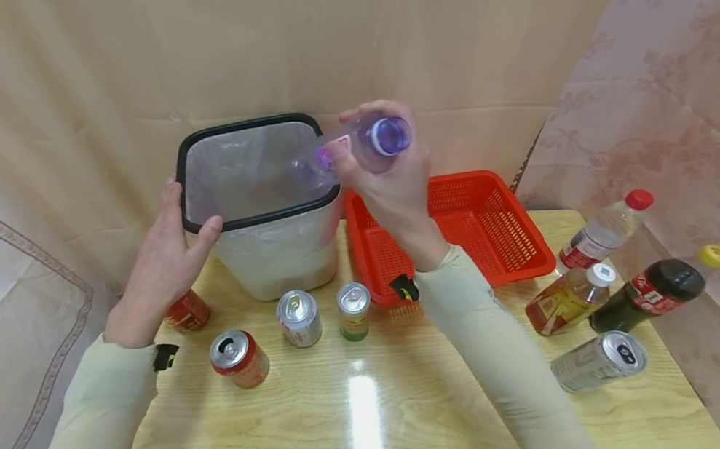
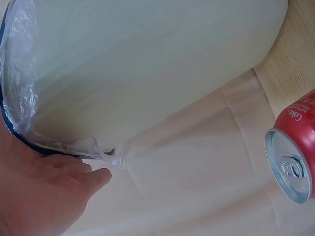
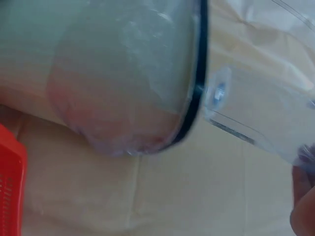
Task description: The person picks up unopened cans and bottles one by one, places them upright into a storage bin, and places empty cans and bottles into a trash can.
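My right hand (image 1: 392, 184) grips a clear plastic bottle (image 1: 365, 147) with a purple cap, also in the right wrist view (image 3: 261, 113). Tilted on its side, the bottle has its base over the right part of the bin and its cap pointing right. A black-rimmed, pale bin (image 1: 277, 255) lined with a clear bag stands at the back of the table. My left hand (image 1: 165, 252) rests against the bin's front left corner, thumb spread along the front rim. In the left wrist view, the hand (image 2: 54, 191) touches the rim beside the bag's edge.
A red basket (image 1: 512, 230) sits right of the bin. In front stand an orange-red can (image 1: 240, 360), a white can (image 1: 299, 319) and a green-yellow can (image 1: 353, 311); a red Coke can (image 2: 300, 142) is by my left wrist. Several bottles (image 1: 650, 289) and a silver can (image 1: 598, 362) lie right.
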### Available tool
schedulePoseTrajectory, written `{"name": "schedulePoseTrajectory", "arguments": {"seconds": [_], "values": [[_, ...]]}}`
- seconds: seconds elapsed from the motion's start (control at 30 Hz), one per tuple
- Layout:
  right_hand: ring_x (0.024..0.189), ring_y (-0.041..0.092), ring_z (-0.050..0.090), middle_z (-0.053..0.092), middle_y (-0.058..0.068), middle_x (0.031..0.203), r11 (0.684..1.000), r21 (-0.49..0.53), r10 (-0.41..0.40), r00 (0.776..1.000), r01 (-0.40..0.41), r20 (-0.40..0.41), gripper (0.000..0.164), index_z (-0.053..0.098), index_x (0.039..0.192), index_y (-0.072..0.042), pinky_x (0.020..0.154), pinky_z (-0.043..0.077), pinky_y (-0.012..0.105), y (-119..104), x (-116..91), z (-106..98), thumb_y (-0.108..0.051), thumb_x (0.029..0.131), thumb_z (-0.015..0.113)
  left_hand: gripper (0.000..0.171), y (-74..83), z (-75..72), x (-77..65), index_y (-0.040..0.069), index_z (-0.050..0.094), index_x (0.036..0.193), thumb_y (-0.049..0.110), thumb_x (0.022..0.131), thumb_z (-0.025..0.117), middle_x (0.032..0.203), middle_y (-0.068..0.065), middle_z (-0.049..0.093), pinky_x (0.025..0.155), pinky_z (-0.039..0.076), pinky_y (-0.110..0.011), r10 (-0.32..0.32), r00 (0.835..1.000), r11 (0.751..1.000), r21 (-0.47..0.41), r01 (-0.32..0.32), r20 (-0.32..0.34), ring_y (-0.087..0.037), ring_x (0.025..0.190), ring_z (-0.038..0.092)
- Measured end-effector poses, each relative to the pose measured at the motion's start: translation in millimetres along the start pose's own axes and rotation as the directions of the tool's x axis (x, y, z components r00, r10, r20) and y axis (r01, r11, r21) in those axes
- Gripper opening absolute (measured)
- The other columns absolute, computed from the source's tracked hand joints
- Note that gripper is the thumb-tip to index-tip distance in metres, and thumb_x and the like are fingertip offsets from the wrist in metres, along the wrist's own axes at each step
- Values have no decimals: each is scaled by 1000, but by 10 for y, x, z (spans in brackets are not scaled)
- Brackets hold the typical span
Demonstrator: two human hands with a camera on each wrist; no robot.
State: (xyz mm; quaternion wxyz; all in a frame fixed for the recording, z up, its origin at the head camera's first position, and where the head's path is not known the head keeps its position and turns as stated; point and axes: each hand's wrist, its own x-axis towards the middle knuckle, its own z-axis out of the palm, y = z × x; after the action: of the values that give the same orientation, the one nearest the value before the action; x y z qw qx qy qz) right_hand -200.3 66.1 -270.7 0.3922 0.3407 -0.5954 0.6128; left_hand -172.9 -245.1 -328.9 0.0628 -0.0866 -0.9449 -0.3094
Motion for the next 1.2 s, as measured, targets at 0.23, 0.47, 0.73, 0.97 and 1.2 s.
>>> {"name": "schedulePoseTrajectory", "arguments": {"seconds": [0.23, 0.47, 0.73, 0.97, 1.2], "values": [[100, 21, 68, 68, 13, 110, 953, -293, 153, 955, -74, 256, 53, 54, 122, 2, 92, 53, 22, 160, 15, 378, -24, 86, 84, 93, -23, -6, 4, 6, -4, 166, 58, 105, 44, 172, -11, -9, 125, 9, -58, 3, 1000, 1000, -2, -3, -26, -38, 158, 3], [99, 20, 67, 67, 10, 110, 866, -484, 321, 885, -129, 338, 62, 54, 128, 1, 89, 52, 18, 289, 24, 544, -35, 87, 84, 93, -14, 23, 7, 6, -3, 166, 57, 105, 44, 172, -12, -8, 125, 9, -59, 2, 999, 1000, -4, -2, -32, -39, 158, 3], [106, 17, 63, 64, 6, 122, 726, -670, 506, 781, -156, 366, 79, 51, 138, -4, 96, 53, 24, 450, -25, 587, -56, 86, 80, 93, -6, 25, -1, 6, -4, 166, 58, 105, 44, 172, -11, -8, 125, 8, -59, 4, 1000, 1000, -2, -4, -29, -37, 158, 1], [113, 17, 61, 61, 5, 133, 633, -755, 604, 719, -169, 345, 89, 50, 145, -7, 99, 53, 28, 515, -51, 628, -65, 83, 77, 93, -5, 20, -5, 7, -4, 166, 58, 105, 44, 173, -10, -8, 125, 9, -59, 6, 999, 1000, -2, -6, -32, -36, 158, 1], [127, 16, 58, 59, 1, 146, 607, -759, 665, 673, -236, 324, 100, 39, 158, -13, 107, 48, 32, 505, -56, 628, -69, 83, 74, 91, -15, 9, -7, 7, -4, 166, 58, 105, 42, 173, -9, -9, 125, 8, -60, 9, 999, 1000, -8, -9, -36, -34, 159, 0]]}}
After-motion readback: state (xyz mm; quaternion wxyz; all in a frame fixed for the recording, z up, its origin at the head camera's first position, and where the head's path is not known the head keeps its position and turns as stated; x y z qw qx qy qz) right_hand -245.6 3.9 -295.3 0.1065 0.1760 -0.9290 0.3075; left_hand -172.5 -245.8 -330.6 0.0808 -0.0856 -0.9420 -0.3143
